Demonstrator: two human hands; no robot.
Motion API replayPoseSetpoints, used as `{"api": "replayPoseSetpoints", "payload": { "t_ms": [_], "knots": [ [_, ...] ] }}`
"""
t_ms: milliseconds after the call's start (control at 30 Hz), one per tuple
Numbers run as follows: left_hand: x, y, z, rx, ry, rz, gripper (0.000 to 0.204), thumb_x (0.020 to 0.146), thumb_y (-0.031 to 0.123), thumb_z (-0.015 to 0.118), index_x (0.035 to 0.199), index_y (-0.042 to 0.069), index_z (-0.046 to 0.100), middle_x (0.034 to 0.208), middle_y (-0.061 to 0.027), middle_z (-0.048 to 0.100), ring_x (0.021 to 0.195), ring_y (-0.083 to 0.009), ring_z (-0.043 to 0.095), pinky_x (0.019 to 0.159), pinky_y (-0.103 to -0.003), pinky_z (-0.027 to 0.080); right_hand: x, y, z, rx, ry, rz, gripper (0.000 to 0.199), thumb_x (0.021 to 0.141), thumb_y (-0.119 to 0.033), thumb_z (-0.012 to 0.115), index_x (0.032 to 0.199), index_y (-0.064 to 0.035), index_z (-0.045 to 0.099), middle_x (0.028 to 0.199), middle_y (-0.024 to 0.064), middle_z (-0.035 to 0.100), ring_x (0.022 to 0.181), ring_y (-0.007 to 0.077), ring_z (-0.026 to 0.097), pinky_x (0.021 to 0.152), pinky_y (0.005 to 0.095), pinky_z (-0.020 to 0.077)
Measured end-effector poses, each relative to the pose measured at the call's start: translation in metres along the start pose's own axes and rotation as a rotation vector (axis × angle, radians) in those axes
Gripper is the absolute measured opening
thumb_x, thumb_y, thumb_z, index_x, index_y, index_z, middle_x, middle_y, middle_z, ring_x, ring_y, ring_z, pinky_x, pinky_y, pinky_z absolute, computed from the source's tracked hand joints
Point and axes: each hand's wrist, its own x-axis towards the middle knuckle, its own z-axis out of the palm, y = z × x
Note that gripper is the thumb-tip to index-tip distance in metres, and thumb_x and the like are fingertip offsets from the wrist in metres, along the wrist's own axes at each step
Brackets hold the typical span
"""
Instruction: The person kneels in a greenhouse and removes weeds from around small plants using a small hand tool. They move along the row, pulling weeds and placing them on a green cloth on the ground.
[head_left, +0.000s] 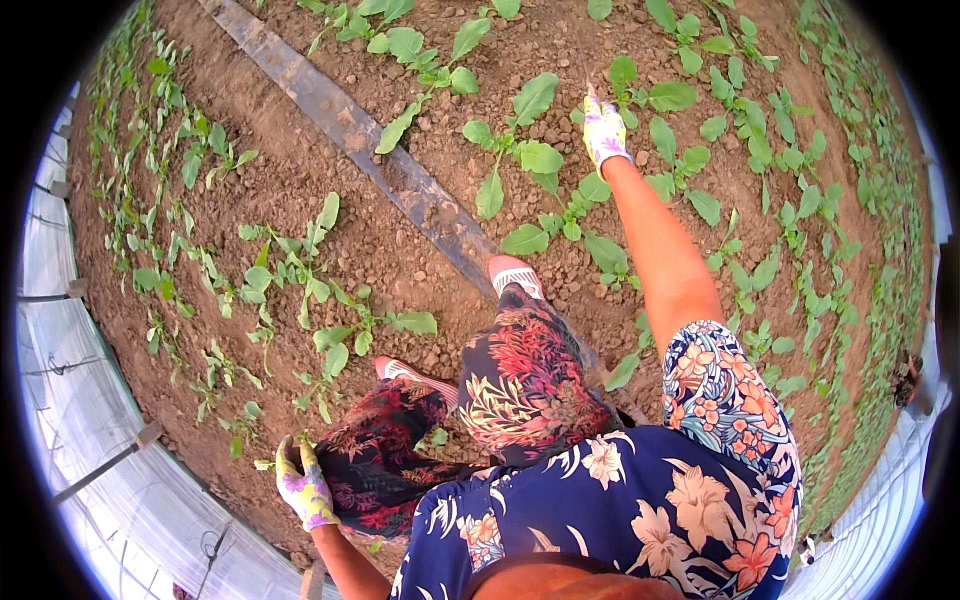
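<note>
Pale plastic sheeting (70, 350) lines the left edge. At lower left, the left hand (305, 487), in a yellow patterned glove, has two fingertips apart beside a small green scrap (264, 464); I cannot tell whether the fingers grip it. A dark flat strip (345, 125) slants from upper left to centre. Right of upper centre, the gloved right hand (605, 135) is just beside a leafy plant (662, 97), its fingers' grip unclear.

The right hand (606, 135) is closely flanked by leafy seedlings (672, 97). Between the dark strip (345, 122) and the leftmost plants (205, 150), a lane of bare soil (290, 175) is left open. Rightward passage from the left hand (306, 486) is blocked by the trousers (375, 475).
</note>
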Motion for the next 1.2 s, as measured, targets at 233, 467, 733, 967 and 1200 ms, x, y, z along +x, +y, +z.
{"api": "replayPoseSetpoints", "payload": {
  "t_ms": [233,467,733,967,1200],
  "knots": [
    [-0.002,0.011,-0.003,0.006,0.020,0.052,0.032,0.087,0.008,0.060,0.117,-0.001,0.053,0.101,-0.0085,0.060,0.090,-0.0141,0.056,0.082,-0.026,0.045,-0.003,0.046,-0.002,-0.279,0.015,0.116,0.057,0.093,-0.047,0.037,0.120,0.0017,0.051,0.113,0.0260,0.057,0.107,0.0404,0.054,0.088,0.0460,0.0424],
    [0.002,-0.003,-0.004,-0.126,-0.002,0.005,0.035,0.087,0.018,0.060,0.117,0.000,0.055,0.111,-0.0144,0.061,0.102,-0.0234,0.057,0.094,-0.033,0.040,-0.004,0.054,-0.017,-0.270,0.084,0.142,0.058,0.092,-0.048,0.040,0.115,0.0033,0.054,0.111,0.0266,0.058,0.103,0.0407,0.055,0.086,0.0456,0.0434],
    [-0.004,0.014,-0.005,0.027,0.008,0.067,0.032,0.088,0.010,0.060,0.117,0.000,0.053,0.097,-0.0065,0.061,0.085,-0.0132,0.056,0.078,-0.026,0.046,-0.026,0.007,0.006,-0.033,-0.203,0.052,0.061,0.092,-0.048,0.040,0.125,0.0027,0.048,0.126,0.0259,0.050,0.118,0.0374,0.048,0.097,0.0417,0.0389],
    [0.004,0.000,-0.004,-0.031,0.015,0.015,0.032,0.088,0.011,0.060,0.117,-0.002,0.053,0.098,-0.0077,0.061,0.086,-0.0135,0.057,0.079,-0.026,0.047,-0.005,-0.053,0.058,-0.099,-0.237,0.006,0.059,0.092,-0.046,0.041,0.125,0.0024,0.049,0.126,0.0247,0.050,0.118,0.0376,0.048,0.097,0.0422,0.0400],
    [0.007,0.003,0.001,0.018,0.011,0.036,0.032,0.088,0.010,0.060,0.117,-0.002,0.053,0.099,-0.0075,0.061,0.087,-0.0137,0.057,0.080,-0.026,0.047,-0.005,-0.033,0.060,-0.117,-0.167,-0.057,0.059,0.092,-0.047,0.038,0.120,0.0031,0.053,0.120,0.0278,0.053,0.116,0.0395,0.048,0.096,0.0441,0.0396]
  ]
}}
